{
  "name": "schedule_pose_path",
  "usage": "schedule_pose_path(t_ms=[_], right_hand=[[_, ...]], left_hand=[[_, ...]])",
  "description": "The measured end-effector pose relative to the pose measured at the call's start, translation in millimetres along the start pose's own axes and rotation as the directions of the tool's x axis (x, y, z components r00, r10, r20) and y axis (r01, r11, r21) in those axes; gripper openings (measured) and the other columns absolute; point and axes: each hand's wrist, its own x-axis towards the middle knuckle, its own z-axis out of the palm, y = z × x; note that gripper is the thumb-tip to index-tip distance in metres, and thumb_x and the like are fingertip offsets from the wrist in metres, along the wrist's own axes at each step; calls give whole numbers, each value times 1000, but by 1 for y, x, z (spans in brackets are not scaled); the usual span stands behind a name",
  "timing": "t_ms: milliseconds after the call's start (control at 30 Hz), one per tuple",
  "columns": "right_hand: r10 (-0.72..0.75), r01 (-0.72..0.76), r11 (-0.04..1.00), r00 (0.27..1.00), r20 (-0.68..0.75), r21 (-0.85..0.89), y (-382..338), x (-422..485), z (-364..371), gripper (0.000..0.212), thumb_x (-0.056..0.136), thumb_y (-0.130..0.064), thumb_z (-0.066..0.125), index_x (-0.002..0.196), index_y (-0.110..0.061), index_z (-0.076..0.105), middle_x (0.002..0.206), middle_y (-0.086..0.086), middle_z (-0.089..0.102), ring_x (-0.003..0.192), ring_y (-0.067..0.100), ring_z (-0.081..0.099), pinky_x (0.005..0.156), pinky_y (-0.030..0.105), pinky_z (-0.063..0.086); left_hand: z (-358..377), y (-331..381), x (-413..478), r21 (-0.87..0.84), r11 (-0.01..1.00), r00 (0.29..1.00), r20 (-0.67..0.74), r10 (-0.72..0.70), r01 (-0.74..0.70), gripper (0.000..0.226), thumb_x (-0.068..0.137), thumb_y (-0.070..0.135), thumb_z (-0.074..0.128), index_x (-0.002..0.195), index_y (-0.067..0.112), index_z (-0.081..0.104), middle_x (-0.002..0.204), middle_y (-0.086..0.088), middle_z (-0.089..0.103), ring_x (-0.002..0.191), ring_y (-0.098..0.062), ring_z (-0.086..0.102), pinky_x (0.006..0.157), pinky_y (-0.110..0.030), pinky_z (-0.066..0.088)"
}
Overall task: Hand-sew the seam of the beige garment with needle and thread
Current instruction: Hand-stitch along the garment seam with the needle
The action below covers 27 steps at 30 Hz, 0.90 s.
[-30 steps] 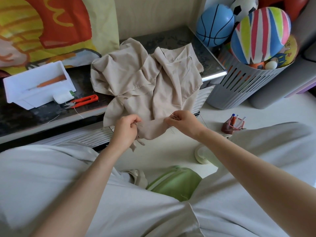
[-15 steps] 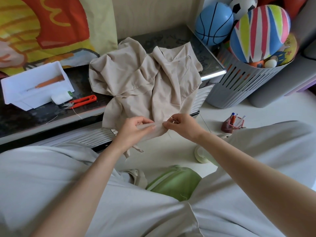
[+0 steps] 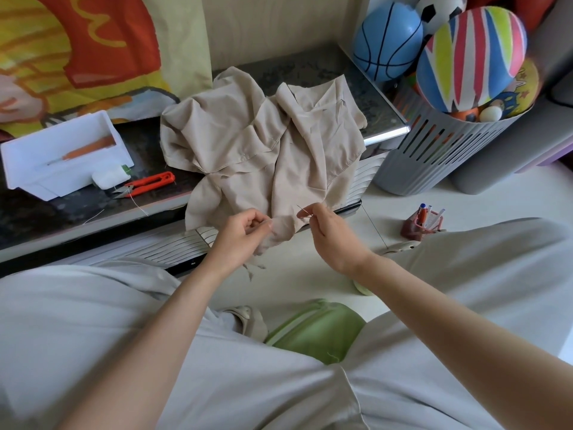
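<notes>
The beige garment (image 3: 263,144) lies crumpled on the dark counter (image 3: 31,212), and its bottom edge hangs down off the front. The left hand (image 3: 243,234) pinches that edge, and the right hand (image 3: 330,234) pinches the needle (image 3: 302,210) just beside the cloth.

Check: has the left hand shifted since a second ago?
Yes. The left hand slid slightly right, away from the red snips, nearer the right hand.

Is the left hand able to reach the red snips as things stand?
Probably yes, but not at once: the left hand pinches the beige garment and must let go first. The red snips lie uncovered to its left.
</notes>
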Motion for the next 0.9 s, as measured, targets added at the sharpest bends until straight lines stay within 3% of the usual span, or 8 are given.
schedule_pose_path(t_ms=[133,233,333,400,667,900], right_hand=[[-10,10,1000,1000,-13,6,0,-6,6,31,94,4,34,118,-2,52,83,2,59,79,17,47,68,21,28],[6,-6,999,1000,1,48,-1,-7,10,19,94,0,40,108,-5,52,85,3,70,73,14,50,65,21,32],[5,-5,996,1000,1,90,-4,-9,12,9,94,-6,46,92,-13,51,83,1,72,61,-4,52,59,9,35],[16,-16,994,1000,-1,104,-7,-10,12,11,94,-8,48,85,-15,49,80,-1,72,59,-10,51,58,7,35],[45,-48,995,999,28,84,-14,-10,15,19,91,-14,48,76,-25,45,67,-2,70,53,-2,51,56,13,39],[47,-50,996,998,33,78,-19,-9,16,9,91,-12,49,83,-14,52,63,0,66,51,-3,51,51,10,38]], left_hand=[[-2,0,0,-27,999,1000,-1,-31,31,18,94,9,55,76,15,56,66,2,40,48,2,38,42,-12,37],[-3,0,0,-30,999,1000,-16,-26,25,16,92,11,58,77,16,59,68,-1,40,49,2,38,44,-11,36],[-4,0,-1,-24,1000,1000,-26,-18,17,14,92,11,59,79,15,61,74,-8,42,54,1,39,47,-9,36],[-4,0,-1,-23,1000,1000,-25,-8,8,12,91,11,59,80,14,61,74,-9,41,53,1,39,48,-9,36],[-5,-4,-2,-31,999,999,-44,14,-16,9,89,9,62,82,15,60,73,1,56,61,5,47,59,-7,39],[-7,-3,-4,-76,997,1000,-3,30,-30,9,88,13,64,80,15,60,75,-10,55,72,-14,45,63,-19,36]])
